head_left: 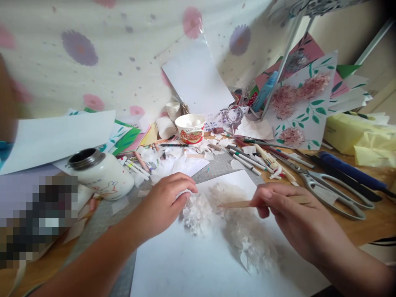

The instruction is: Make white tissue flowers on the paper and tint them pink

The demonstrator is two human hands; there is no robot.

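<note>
A white sheet of paper (192,264) lies in front of me with clusters of small white paper petals (201,208) stuck on it. My left hand (165,202) rests on the sheet's left edge, fingers curled and pressing down beside the petals. My right hand (287,212) pinches a thin wooden stick (236,203) whose tip points left at the petal cluster.
Grey scissors (328,185) lie right of my hand, with pens and markers (250,159) behind. A white flask (102,173) lies on its side at the left. A paper cup (190,128), paper scraps, flower cards (300,107) and yellow tissue (355,132) crowd the back.
</note>
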